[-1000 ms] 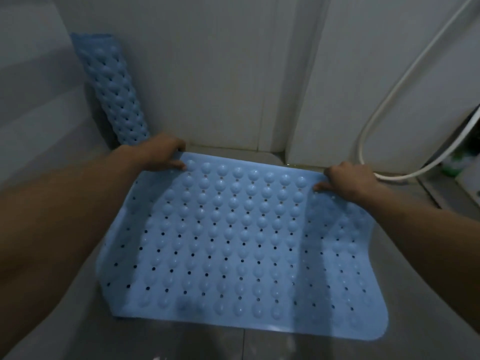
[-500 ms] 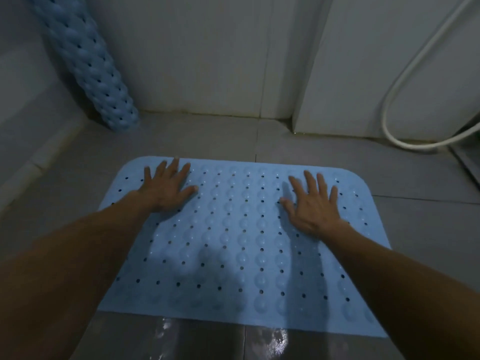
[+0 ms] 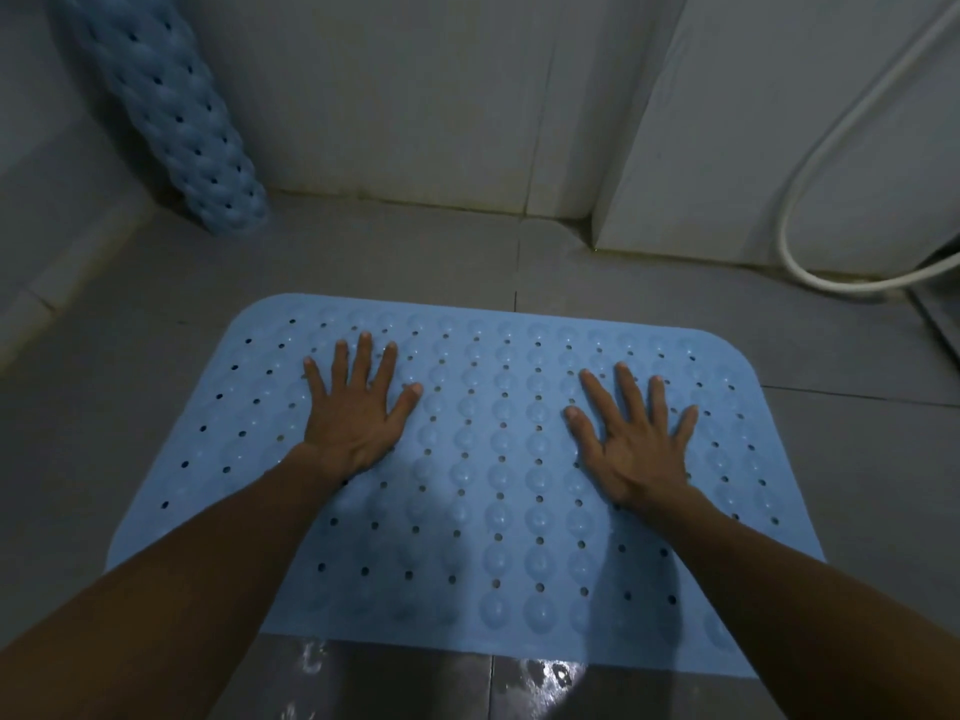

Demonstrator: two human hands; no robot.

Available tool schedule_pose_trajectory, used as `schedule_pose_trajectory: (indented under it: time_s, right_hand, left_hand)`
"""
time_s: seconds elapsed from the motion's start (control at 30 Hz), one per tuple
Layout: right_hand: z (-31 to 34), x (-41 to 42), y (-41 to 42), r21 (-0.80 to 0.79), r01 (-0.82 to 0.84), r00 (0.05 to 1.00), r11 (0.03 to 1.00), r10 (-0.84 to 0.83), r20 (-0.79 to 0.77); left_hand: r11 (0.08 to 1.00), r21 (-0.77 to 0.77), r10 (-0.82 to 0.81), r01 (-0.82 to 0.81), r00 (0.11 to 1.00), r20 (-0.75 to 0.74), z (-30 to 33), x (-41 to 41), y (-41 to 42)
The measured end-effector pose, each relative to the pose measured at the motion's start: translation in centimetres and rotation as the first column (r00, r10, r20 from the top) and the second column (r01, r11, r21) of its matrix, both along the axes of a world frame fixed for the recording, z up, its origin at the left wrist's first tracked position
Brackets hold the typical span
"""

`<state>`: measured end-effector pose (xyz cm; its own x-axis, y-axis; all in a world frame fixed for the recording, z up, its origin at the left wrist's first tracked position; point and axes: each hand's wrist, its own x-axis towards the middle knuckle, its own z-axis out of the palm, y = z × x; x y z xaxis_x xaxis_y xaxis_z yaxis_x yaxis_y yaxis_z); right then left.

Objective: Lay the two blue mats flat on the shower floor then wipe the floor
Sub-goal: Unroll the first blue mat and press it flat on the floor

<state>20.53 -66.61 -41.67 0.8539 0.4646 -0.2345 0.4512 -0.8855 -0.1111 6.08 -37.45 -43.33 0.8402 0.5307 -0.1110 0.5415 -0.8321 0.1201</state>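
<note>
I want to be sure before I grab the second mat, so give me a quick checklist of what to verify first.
1. First mat lies flat on the floor: ok.
2. Left hand and right hand free, palms flat on the mat, no grip on anything: ok.
3. Second mat unrolled: not ok, rolled up and leaning in the far left corner.
4. Bare floor left for it: ok, beyond the first mat.
5. Hose off that floor: cannot tell.

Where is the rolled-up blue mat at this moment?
In the head view, the rolled-up blue mat leans in the far left corner against the wall, beyond the flat blue mat and apart from it.
</note>
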Motion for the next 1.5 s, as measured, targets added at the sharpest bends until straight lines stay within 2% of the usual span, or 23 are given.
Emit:
schedule_pose_trajectory:
  time_s: [0.27, 0.37, 0.6, 0.67, 0.8, 1.07, 1.2, 1.33, 1.5]
  right_hand:
    - [0.3, -0.7, -4.4, -0.039, 0.054, 0.999, 0.998, -0.054, 0.0]
    - [0.7, -0.6, -4.8, -0.059, 0.047, 0.998, 0.997, -0.049, -0.037]
    - [1.3, -1.0, -2.9, -0.108, 0.04, 0.999, 0.993, -0.039, 0.009]
    - [1.5, -1.9, -1.5, -0.053, 0.034, 0.999, 0.998, -0.033, 0.036]
    - [2.2, -4.0, 2.6, 0.05, -0.032, 0.999, 0.998, 0.031, 0.013]
    - [3.1, -5.8, 13.3, 0.215, -0.071, 0.997, 0.974, 0.076, -0.018]
    - [1.7, -4.6, 17.4, 0.2, -0.084, 0.996, 0.976, 0.082, 0.02]
    - [-0.4, -4.1, 18.8, 0.19, -0.074, 0.995, 0.979, 0.06, 0.075]
    - [-1.4, -4.3, 18.9, 0.198, -0.067, 0.991, 0.978, 0.041, 0.13]
  left_hand:
    - [0.999, 0.006, -0.044, 0.044, 0.999, -0.011, -0.1, 0.3, -4.3]
    - [0.999, 0.014, -0.033, 0.034, 0.997, -0.065, 0.0, 0.6, -4.6]
    - [0.994, -0.101, -0.059, 0.047, 0.991, -0.118, 1.3, 0.6, -4.2]
    - [0.988, -0.133, -0.089, 0.078, 0.993, -0.081, 2.1, 0.2, -3.5]
    - [0.988, -0.061, -0.142, 0.143, 0.99, 0.01, 3.3, -1.1, -1.0]
    - [0.989, 0.004, -0.15, 0.15, 0.988, 0.035, 3.5, -0.7, 3.8]
    - [0.99, -0.003, -0.14, 0.14, 0.987, 0.084, 2.7, 1.6, 4.5]
    - [0.98, 0.023, -0.198, 0.197, 0.978, 0.069, 0.9, 3.0, 4.9]
    - [0.964, 0.109, -0.26, 0.241, 0.942, 0.213, -0.9, 2.6, 5.4]
